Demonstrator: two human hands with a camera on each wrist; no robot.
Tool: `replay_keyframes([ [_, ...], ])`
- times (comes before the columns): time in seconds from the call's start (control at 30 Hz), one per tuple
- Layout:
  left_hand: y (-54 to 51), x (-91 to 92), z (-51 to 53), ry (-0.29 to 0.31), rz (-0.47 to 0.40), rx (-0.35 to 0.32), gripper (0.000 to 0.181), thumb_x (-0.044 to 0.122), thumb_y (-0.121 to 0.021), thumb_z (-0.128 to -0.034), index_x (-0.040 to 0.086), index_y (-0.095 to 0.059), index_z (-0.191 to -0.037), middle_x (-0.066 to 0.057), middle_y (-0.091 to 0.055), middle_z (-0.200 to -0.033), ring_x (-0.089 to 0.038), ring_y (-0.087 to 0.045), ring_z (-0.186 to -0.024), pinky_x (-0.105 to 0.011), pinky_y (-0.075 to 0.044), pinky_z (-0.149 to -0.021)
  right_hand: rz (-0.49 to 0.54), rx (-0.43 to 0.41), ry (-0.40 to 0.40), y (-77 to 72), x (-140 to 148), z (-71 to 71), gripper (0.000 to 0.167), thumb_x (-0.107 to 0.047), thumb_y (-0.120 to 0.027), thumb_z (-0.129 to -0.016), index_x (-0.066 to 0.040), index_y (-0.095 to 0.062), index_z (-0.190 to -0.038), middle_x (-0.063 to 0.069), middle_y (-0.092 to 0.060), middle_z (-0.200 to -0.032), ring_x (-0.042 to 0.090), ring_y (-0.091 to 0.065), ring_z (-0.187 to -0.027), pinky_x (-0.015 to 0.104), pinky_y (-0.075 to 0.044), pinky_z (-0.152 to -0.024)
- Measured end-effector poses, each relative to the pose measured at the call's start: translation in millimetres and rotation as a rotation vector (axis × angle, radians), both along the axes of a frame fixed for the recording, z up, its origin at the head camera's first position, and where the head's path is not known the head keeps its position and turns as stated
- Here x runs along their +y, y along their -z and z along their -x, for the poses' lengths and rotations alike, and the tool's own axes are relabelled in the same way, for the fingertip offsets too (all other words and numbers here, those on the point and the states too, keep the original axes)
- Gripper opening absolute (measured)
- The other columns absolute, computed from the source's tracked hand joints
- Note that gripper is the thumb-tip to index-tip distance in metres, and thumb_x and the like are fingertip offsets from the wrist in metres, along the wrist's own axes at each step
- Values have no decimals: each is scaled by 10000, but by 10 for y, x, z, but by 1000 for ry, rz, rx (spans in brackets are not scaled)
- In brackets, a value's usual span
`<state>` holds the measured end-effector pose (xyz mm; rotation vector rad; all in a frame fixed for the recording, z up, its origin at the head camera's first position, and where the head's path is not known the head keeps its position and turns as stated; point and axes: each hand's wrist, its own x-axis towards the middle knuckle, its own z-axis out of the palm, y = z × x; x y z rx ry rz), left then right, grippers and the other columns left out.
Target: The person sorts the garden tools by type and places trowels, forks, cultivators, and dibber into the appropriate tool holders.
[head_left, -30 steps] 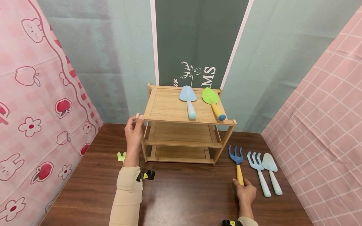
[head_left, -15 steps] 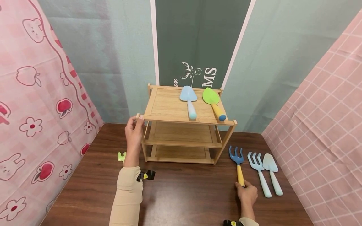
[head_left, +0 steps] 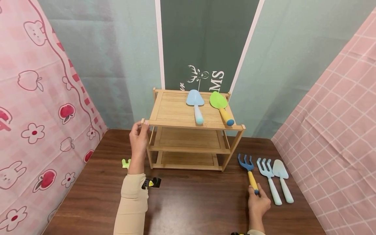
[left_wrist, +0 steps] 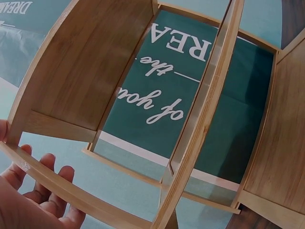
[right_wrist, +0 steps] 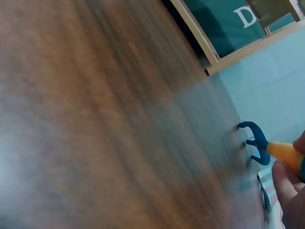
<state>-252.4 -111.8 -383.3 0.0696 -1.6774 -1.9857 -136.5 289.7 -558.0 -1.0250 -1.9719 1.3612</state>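
Observation:
My left hand (head_left: pixel 139 138) grips the front left corner of a three-tier wooden shelf (head_left: pixel 192 122); in the left wrist view its fingers curl around the side rail (left_wrist: pixel 71 193). With thumb and fingers, my right hand (head_left: pixel 258 202) pinches the yellow handle of a blue garden fork (head_left: pixel 246 163). Its handle end is tipped up, and its tines (right_wrist: pixel 252 142) point down at the tabletop in the right wrist view. A light blue trowel (head_left: pixel 195 98) and a green trowel (head_left: pixel 218 100) with a yellow handle lie on the top tier.
Right of the held fork, a pale blue garden fork (head_left: pixel 265 168) and a pale blue trowel (head_left: pixel 280 169) lie on the brown wooden table (head_left: pixel 188 202). A green pronged tool (head_left: pixel 126 163) lies partly hidden behind the left forearm. Patterned cloths (head_left: pixel 332 107) hang around the table.
My right hand has shifted slightly right and raised the fork's handle, so its blue end cap now shows. My left hand and the shelf have stayed put.

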Motion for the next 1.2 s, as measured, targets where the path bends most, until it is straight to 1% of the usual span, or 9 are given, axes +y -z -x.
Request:
replay_keyframes([
  [0.1, -8, -3, -8, 3, 5, -5, 278, 258, -577, -936, 7, -591, -1054, 13, -562, -779, -155, -533, -795, -300, -367, -710, -21, 17, 29, -2, -41, -26, 441, -238, -689, -826, -69, -612, -1226, 202, -562, -1210, 303, -553, -1066, 198, -456, -796],
  [0.2, -16, -7, -9, 7, 6, -5, 283, 247, -575, -937, -3, -590, -1068, 21, -564, -780, -149, -533, -795, -300, -367, -711, -50, 45, 39, -23, -69, -54, 438, -260, -711, -812, -69, -632, -1199, 207, -589, -1158, 201, -597, -983, 62, -403, -658],
  [0.37, -22, -1, -16, 9, 5, -6, 254, 256, -575, -938, 29, -597, -1047, -27, -560, -799, -162, -530, -798, -331, -368, -714, -76, 111, 40, -54, -121, -122, 427, -247, -720, -806, -43, -642, -1172, 237, -597, -1119, -137, -519, -765, 33, -378, -590],
  [0.47, -12, 0, -15, 5, 3, -2, 241, 270, -578, -936, 47, -601, -1026, -75, -558, -813, -176, -529, -798, -341, -373, -718, -103, 176, 68, -16, -148, -155, 407, -225, -738, -785, -28, -663, -1133, 257, -612, -1059, -207, -460, -668, 24, -367, -558],
  [0.63, -3, 0, -8, 4, -1, 13, 242, 275, -582, -934, 45, -598, -1006, -102, -555, -819, -184, -523, -798, -323, -375, -717, -215, 282, 110, 277, -58, -157, 385, -276, -759, -760, -97, -700, -1096, 197, -671, -900, -132, -507, -580, 48, -375, -502],
  [0.8, -9, 2, -15, 17, -4, 14, 214, 254, -575, -937, 49, -597, -996, 1, -552, -781, -166, -517, -795, -330, -377, -726, -283, 353, 135, 571, 88, -177, 342, -269, -785, -743, -233, -716, -1076, 39, -674, -813, -40, -559, -569, 75, -409, -509],
  [0.9, -95, 19, -73, 20, 0, 4, 207, 200, -562, -943, 3, -590, -1001, -41, -559, -782, -144, -520, -778, -311, -380, -723, -291, 378, 144, 592, 113, -210, 340, -244, -799, -730, -280, -718, -1059, 16, -681, -846, -35, -571, -594, 75, -418, -529],
  [1.03, -239, 63, -178, 20, 11, -9, 230, 142, -540, -949, -77, -559, -1019, -42, -549, -767, -121, -514, -758, -290, -380, -709, -301, 401, 152, 549, 99, -265, 334, -221, -806, -724, -269, -727, -1045, -40, -683, -838, -29, -539, -554, 78, -406, -509],
  [1.2, -110, 29, -65, 21, 0, -3, 236, 165, -550, -947, -57, -569, -1028, -99, -544, -801, -135, -515, -764, -293, -380, -703, -314, 445, 144, 525, 94, -309, 321, -180, -800, -732, -209, -731, -1045, 35, -696, -853, -17, -581, -587, 88, -425, -525],
])
